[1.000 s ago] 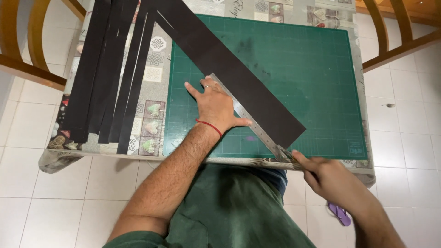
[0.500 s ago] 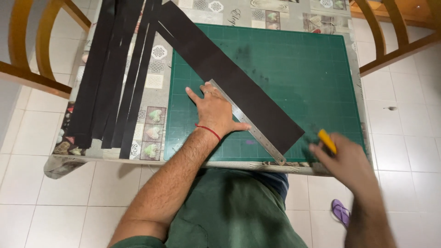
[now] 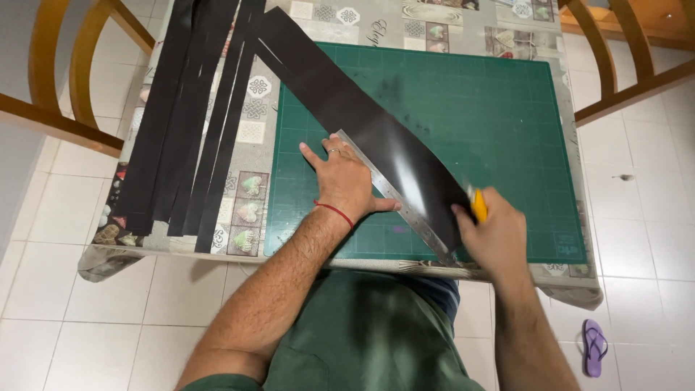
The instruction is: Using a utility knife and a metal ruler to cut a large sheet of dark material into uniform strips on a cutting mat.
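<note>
Pressing down flat with fingers spread, the left hand (image 3: 346,182) pins a metal ruler (image 3: 394,197) that lies slantwise along the edge of a long black sheet (image 3: 376,134) on the green cutting mat (image 3: 492,116). The right hand (image 3: 492,232) is closed around a yellow-handled cutter (image 3: 478,205) near the ruler's lower end, close to the table's front edge; the blade tip is hidden behind the hand, so whether it touches the sheet cannot be told. The step in hand looks like trimming a strip off the sheet along the ruler. Any cut calls for firm, even pressure on the ruler so it does not slip. Several cut black strips (image 3: 192,116) lie to the left on the patterned tablecloth (image 3: 250,188).
</note>
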